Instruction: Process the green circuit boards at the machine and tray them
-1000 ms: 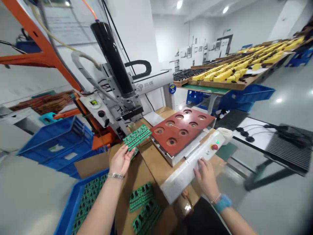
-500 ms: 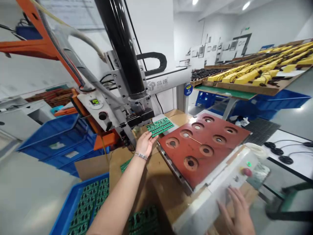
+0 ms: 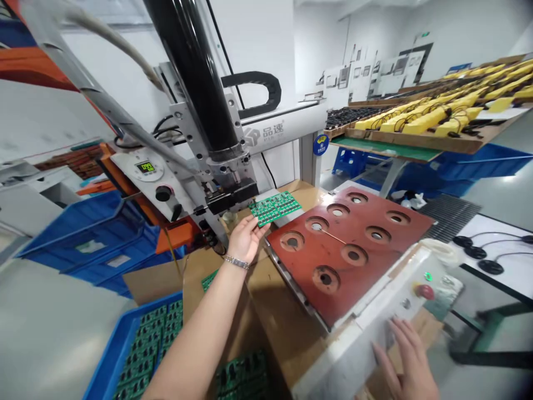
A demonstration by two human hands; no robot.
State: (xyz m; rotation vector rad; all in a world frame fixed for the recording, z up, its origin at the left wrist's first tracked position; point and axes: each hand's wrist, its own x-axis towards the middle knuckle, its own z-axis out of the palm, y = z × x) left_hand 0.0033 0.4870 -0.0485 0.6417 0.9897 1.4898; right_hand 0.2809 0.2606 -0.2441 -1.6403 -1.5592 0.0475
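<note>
My left hand (image 3: 245, 240), with a metal bracelet at the wrist, pinches the near left corner of a green circuit board (image 3: 275, 208). The board is held nearly level beside the far left corner of a red plate (image 3: 316, 266) with several round recesses. A thin rod (image 3: 333, 236) lies across that plate. At the lower right, my right hand (image 3: 406, 355) has its fingers stretched out against the front of the white control panel (image 3: 345, 355) and holds nothing. A green-lit button (image 3: 428, 276) and a red knob (image 3: 425, 291) sit on the panel above it.
The machine's black-tubed head (image 3: 225, 191) stands just left of the held board. A blue bin (image 3: 110, 339) at lower left contains several circuit boards, and more boards (image 3: 244, 373) lie at the front. Blue crates (image 3: 79, 233) are farther left; black round parts (image 3: 477, 253) with cords lie right.
The view has shifted slightly, so the machine head appears farther left. My left hand still grips the circuit board, and my right hand stays at the panel.
</note>
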